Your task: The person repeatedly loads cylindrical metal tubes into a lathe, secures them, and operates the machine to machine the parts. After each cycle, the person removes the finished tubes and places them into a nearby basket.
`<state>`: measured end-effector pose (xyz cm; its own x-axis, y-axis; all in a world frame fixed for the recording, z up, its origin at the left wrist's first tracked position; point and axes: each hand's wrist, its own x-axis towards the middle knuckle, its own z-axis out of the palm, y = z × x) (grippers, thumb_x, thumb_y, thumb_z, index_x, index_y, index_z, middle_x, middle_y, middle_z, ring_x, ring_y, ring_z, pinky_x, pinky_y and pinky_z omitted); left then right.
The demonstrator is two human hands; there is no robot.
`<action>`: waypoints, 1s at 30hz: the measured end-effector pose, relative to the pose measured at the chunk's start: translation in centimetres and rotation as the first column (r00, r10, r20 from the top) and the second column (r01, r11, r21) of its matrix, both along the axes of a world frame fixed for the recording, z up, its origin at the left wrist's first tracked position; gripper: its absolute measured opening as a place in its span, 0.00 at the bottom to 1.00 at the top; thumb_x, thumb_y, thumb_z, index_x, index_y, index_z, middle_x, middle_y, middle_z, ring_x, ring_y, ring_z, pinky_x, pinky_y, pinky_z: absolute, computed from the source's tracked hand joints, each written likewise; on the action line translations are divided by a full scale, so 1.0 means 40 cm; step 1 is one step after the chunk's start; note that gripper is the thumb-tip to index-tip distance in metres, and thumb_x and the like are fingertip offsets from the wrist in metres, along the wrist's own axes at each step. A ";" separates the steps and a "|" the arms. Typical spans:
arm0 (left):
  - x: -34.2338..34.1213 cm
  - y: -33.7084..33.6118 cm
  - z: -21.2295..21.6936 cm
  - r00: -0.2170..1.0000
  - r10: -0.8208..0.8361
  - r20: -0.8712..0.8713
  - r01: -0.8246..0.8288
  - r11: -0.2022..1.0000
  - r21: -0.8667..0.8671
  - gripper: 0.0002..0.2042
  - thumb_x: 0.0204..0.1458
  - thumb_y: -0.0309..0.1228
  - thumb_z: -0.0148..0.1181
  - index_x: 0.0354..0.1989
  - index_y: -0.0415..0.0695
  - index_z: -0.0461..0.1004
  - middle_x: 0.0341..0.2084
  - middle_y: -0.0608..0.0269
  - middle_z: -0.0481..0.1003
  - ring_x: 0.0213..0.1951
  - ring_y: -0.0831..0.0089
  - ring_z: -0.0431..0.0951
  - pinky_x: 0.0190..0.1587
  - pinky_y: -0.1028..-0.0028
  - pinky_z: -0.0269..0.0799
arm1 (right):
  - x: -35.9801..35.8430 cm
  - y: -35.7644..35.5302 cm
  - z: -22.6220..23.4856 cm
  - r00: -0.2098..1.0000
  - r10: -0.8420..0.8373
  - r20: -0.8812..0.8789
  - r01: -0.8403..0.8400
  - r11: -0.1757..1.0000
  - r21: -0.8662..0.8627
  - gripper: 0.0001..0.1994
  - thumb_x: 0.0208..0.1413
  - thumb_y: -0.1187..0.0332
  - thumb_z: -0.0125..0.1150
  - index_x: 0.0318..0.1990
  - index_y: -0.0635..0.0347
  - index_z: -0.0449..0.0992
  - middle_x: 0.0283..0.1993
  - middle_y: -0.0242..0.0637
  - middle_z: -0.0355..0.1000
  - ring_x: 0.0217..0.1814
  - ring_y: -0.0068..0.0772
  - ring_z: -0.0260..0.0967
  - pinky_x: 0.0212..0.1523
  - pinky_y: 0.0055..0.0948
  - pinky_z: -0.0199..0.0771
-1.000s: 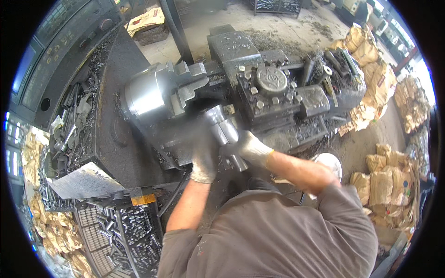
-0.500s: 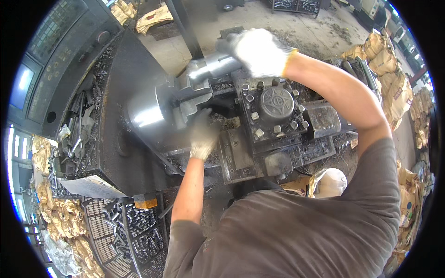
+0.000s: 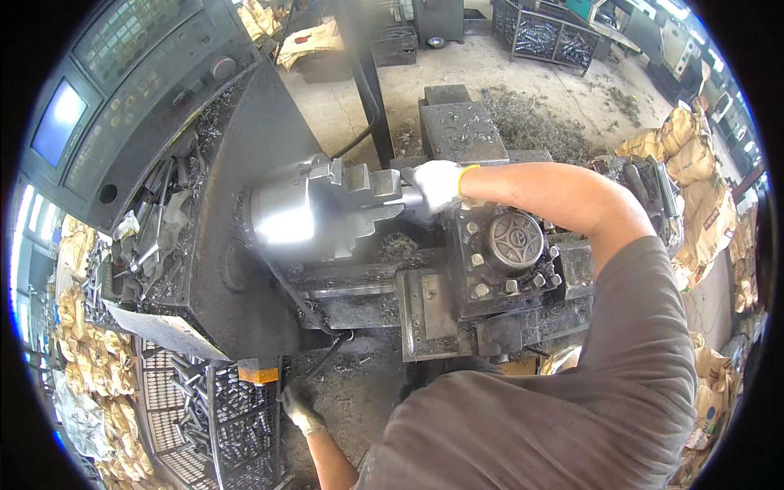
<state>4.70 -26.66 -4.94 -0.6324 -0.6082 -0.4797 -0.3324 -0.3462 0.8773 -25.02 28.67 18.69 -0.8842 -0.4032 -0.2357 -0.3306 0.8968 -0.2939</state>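
Right of the chuck (image 3: 304, 214), my gloved right hand (image 3: 436, 184) has its fingers clenched around a metal bar (image 3: 400, 196) sticking out of it. Below the chuck, my left hand (image 3: 300, 406) touches a wire crate (image 3: 237, 408); I cannot tell its grip.

- The chuck (image 3: 306, 214) is smeared with blur at its shiny left part, so its surface detail cannot be read.
- The right hand (image 3: 437, 184), gloved in white, covers the end of the metal piece (image 3: 400, 196) at the chuck's three o'clock; its fingers are hidden on the far side.
- The left hand (image 3: 300, 406), in a dark glove at seven o'clock, is small and shadowed; whether it grips the wire crate (image 3: 237, 416) cannot be told.
- The person's own shoulder (image 3: 572, 408) hides the machine's lower front.
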 end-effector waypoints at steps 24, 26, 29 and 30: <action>-0.096 0.033 0.409 0.880 -0.268 -0.391 -0.317 0.280 -0.906 0.16 0.67 0.29 0.60 0.58 0.30 0.75 0.40 0.52 0.80 0.40 0.62 0.81 0.48 0.64 0.80 | 0.563 -0.106 0.217 0.852 -0.304 -0.426 -0.050 0.763 -0.644 0.15 0.59 0.79 0.68 0.53 0.66 0.82 0.41 0.43 0.85 0.40 0.30 0.85 0.41 0.30 0.86; -0.161 0.090 0.515 0.702 -0.524 -0.483 -0.383 0.294 -0.876 0.17 0.61 0.18 0.61 0.58 0.25 0.73 0.50 0.40 0.79 0.48 0.51 0.81 0.56 0.56 0.79 | 0.702 -0.151 0.180 0.895 -0.378 -0.236 0.073 0.647 -0.759 0.18 0.56 0.81 0.70 0.56 0.66 0.82 0.43 0.41 0.86 0.43 0.29 0.86 0.44 0.30 0.86; -0.324 0.238 0.760 0.541 -0.738 -0.404 -0.526 0.077 -0.847 0.16 0.55 0.20 0.64 0.53 0.31 0.79 0.42 0.38 0.81 0.47 0.43 0.82 0.55 0.51 0.80 | 0.823 -0.180 0.093 0.870 -0.492 -0.033 0.289 0.563 -0.774 0.15 0.57 0.76 0.73 0.53 0.65 0.84 0.47 0.42 0.86 0.47 0.30 0.86 0.51 0.32 0.85; -0.385 0.277 0.844 0.588 -0.779 -0.219 -0.368 -0.017 -0.930 0.18 0.60 0.21 0.61 0.59 0.31 0.75 0.48 0.37 0.80 0.52 0.47 0.83 0.58 0.56 0.80 | 0.843 -0.184 0.065 0.848 -0.527 -0.060 0.304 0.576 -0.759 0.13 0.58 0.73 0.73 0.51 0.64 0.85 0.47 0.42 0.86 0.50 0.30 0.85 0.52 0.33 0.84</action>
